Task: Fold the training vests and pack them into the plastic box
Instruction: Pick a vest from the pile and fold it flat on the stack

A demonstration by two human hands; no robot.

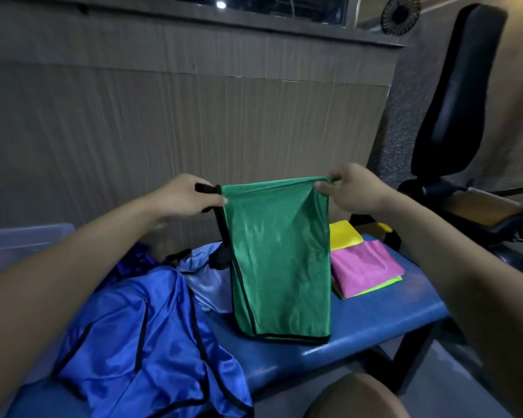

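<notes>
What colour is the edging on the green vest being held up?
Black, running along the green vest's side and bottom hem; the head view shows it.

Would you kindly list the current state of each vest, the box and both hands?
green vest: held up, folded lengthwise, hem touching the bench
left hand: pinching its top left corner
right hand: pinching its top right corner
blue vest: unfolded, crumpled on the bench
pink vest: folded, atop a stack
yellow vest: folded, behind the pink one
plastic box: far left, contents not visible
</notes>
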